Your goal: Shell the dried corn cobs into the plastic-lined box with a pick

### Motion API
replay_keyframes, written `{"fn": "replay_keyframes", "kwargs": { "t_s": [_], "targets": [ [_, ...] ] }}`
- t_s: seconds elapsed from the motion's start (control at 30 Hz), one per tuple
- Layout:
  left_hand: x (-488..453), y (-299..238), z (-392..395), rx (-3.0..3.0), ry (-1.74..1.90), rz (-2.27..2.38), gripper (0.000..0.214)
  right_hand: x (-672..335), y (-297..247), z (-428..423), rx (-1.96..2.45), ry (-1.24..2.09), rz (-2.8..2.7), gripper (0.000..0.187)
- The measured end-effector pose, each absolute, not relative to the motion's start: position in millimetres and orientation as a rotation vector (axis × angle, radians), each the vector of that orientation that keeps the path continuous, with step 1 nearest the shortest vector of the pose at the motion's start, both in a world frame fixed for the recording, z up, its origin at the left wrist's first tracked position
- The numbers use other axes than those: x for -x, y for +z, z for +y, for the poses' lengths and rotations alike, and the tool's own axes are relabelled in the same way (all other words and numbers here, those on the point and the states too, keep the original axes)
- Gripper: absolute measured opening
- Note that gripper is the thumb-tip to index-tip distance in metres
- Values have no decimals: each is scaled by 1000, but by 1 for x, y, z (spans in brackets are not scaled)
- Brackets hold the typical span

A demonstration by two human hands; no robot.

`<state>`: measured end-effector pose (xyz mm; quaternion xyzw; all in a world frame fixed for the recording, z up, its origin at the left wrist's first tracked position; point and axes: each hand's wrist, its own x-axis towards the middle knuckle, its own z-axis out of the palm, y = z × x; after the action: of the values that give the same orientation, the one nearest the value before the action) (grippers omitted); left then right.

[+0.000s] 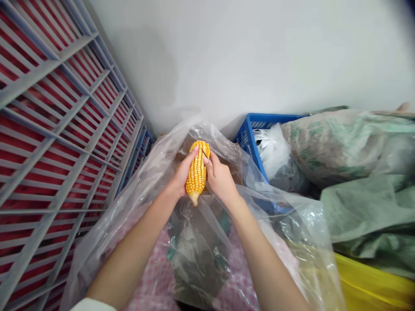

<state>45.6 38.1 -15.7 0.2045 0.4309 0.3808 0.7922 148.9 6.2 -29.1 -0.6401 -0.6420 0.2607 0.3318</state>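
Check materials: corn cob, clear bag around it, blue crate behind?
The corn cob looks like dried maize: hard, glossy yellow-orange kernels in tight rows, though a replica can't be ruled out. The clear bag looks like thin polyethylene film: translucent, creased, shiny. The blue crate looks like moulded plastic: uniform colour, satin finish, lattice walls.

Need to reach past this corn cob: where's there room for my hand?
Room runs along the white wall, above the clear plastic bag and blue crate. Crowded rightward at the woven sacks, and leftward by the red rack.
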Motion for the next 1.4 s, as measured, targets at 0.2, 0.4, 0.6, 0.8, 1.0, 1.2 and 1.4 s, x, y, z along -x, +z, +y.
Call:
{"fn": "replay_keyframes", "kwargs": {
  "t_s": [0.2,0.4,0.6,0.8,1.0,1.2,1.4],
  "targets": [
    [-46,-23,41,-445,837,950,34,-142,-33,8,1835,524,-1697,52],
    [-49,-27,40,-477,846,957,34,-144,-35,8,1850,473,-1712,53],
    [-49,-24,40,-478,840,937,32,-144,-34,6,1878,409,-1686,53],
    [-50,-18,37,-491,779,916,33,-148,-32,11,1936,402,-1494,50],
    [-45,-15,44,-529,788,874,39,-157,-16,7,1613,619,-1273,39],
    [-42,-17,50,-543,813,829,37,-164,-9,1,1506,728,-1503,22],
    [-43,-25,47,-662,827,887,41,-165,-11,0,1553,599,-1560,15]
  ]
}}
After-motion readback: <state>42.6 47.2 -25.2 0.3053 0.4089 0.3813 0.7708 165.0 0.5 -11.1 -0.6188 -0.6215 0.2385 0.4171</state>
